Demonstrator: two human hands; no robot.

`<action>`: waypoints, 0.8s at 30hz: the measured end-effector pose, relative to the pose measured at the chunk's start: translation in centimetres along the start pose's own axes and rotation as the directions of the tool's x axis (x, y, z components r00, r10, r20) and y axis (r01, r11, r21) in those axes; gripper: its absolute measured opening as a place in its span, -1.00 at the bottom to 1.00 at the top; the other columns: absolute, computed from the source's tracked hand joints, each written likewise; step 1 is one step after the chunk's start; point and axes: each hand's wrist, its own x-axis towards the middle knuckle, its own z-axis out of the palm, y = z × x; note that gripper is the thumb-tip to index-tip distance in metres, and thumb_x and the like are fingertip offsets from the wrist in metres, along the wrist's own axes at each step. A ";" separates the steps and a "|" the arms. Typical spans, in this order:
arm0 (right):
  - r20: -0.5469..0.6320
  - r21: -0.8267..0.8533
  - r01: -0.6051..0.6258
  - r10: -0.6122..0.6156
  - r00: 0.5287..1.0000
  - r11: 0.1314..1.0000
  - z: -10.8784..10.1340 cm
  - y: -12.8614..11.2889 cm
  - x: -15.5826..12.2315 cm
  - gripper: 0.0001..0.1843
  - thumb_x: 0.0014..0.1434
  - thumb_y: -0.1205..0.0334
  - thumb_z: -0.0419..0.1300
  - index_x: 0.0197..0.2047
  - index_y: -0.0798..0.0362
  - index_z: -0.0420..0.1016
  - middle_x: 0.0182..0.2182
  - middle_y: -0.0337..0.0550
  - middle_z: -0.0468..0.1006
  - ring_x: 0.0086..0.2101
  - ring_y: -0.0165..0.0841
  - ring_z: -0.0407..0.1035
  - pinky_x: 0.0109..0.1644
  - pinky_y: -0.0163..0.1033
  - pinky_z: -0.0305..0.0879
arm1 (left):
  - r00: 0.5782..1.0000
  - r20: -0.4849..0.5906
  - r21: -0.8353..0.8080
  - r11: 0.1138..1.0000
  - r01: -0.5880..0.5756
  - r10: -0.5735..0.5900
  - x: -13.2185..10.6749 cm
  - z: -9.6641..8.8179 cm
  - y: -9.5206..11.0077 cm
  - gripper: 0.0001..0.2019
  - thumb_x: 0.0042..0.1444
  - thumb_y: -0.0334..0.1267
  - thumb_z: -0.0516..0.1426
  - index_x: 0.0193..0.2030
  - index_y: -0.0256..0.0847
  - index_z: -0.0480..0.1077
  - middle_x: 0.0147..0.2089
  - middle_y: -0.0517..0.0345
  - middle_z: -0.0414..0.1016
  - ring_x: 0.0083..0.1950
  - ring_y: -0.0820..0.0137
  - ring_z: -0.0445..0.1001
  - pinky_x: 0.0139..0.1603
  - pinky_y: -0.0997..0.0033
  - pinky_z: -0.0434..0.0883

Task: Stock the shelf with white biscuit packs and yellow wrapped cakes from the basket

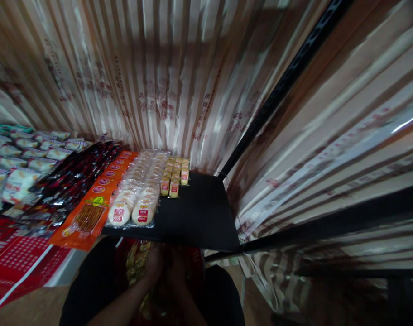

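Low between my knees, my left hand (154, 261) reaches into a dark red container (198, 260), right beside shiny gold-wrapped packets (134, 265). Close to it on the right, my right hand (175, 263) is in the same container. Shadow and the shelf edge hide the fingers of both hands, so I cannot make out their grip. Above them, on the black shelf (199, 213), small yellow-wrapped snack packets (174, 179) stand in short rows. Left of these lie two rows of round white crackers (143, 210) in clear wrappers.
An orange snack bag (91, 215), dark glossy packets (74, 181) and white snack bags (21, 183) fill the shelf leftward. A red basket (19, 262) with a white handle stands below left. A black post (267, 104) rises at the shelf's back right corner, before striped sheeting (179, 68).
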 end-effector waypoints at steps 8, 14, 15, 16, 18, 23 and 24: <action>-0.012 0.211 0.001 0.002 1.000 0.978 -2.5 -2.6 -1.2 -0.62 0.11 0.29 -0.10 -0.07 0.09 0.40 -0.13 0.00 0.54 -0.11 -0.29 0.43 0.00 -0.17 0.32 | 0.986 -0.115 0.190 0.977 -0.099 0.122 -2.7 -2.9 1.4 -0.68 0.13 -0.45 -0.10 -0.05 -0.24 0.37 0.01 -0.05 0.38 0.06 0.29 0.33 0.02 0.39 0.26; -0.046 0.237 0.035 -0.025 0.999 0.971 -4.3 -4.6 -3.1 -0.67 0.08 0.28 -0.06 -0.12 0.06 0.40 -0.23 -0.05 0.55 -0.25 -0.32 0.46 -0.14 -0.23 0.37 | 0.980 -0.129 0.180 0.975 -0.130 0.155 -5.6 -5.3 1.7 -0.72 0.16 -0.39 -0.08 -0.06 -0.26 0.36 -0.08 -0.01 0.38 -0.02 0.32 0.34 0.03 0.38 0.24; -0.046 0.226 0.047 -0.037 0.998 0.973 -4.6 -4.8 -3.4 -0.68 0.07 0.27 -0.03 -0.12 0.06 0.40 -0.23 -0.06 0.54 -0.25 -0.32 0.46 -0.15 -0.23 0.37 | 0.980 -0.133 0.153 0.980 -0.127 0.147 -6.1 -5.7 1.9 -0.72 0.16 -0.39 -0.08 -0.05 -0.26 0.35 -0.07 0.00 0.38 -0.03 0.33 0.34 0.02 0.40 0.24; -0.046 0.209 0.059 -0.051 0.998 0.976 -4.9 -5.0 -3.7 -0.68 0.06 0.27 -0.01 -0.12 0.06 0.41 -0.22 -0.07 0.54 -0.24 -0.32 0.45 -0.15 -0.23 0.37 | 0.981 -0.141 0.123 0.985 -0.119 0.136 -6.6 -6.0 2.0 -0.71 0.16 -0.38 -0.08 -0.03 -0.26 0.34 -0.06 0.01 0.37 -0.04 0.35 0.35 0.02 0.41 0.24; -0.052 0.154 0.091 -0.084 0.995 0.984 -5.6 -5.5 -4.3 -0.67 0.03 0.27 0.04 -0.11 0.05 0.41 -0.21 -0.09 0.53 -0.20 -0.30 0.44 -0.11 -0.21 0.35 | 0.980 -0.161 0.061 0.992 -0.112 0.120 -7.4 -6.7 2.6 -0.71 0.16 -0.38 -0.08 -0.02 -0.24 0.32 -0.06 0.03 0.35 -0.05 0.38 0.36 0.01 0.43 0.25; -0.079 0.029 0.164 -0.161 0.984 0.986 -7.7 -6.6 -5.8 -0.63 -0.01 0.29 0.07 -0.08 0.08 0.41 -0.17 -0.06 0.51 -0.14 -0.26 0.39 -0.02 -0.17 0.30 | 0.962 -0.243 -0.064 0.987 -0.145 0.125 -8.8 -7.9 4.5 -0.74 0.18 -0.37 -0.11 -0.09 -0.24 0.34 -0.08 0.04 0.33 -0.05 0.41 0.37 0.01 0.46 0.27; -0.089 0.012 0.171 -0.170 0.981 0.985 -8.0 -6.8 -6.1 -0.63 -0.01 0.29 0.06 -0.09 0.08 0.41 -0.17 -0.06 0.50 -0.13 -0.26 0.39 -0.01 -0.17 0.29 | 0.959 -0.254 -0.075 0.986 -0.151 0.127 -9.1 -8.0 5.0 -0.75 0.18 -0.36 -0.11 -0.10 -0.24 0.34 -0.08 0.03 0.32 -0.04 0.41 0.37 0.02 0.46 0.27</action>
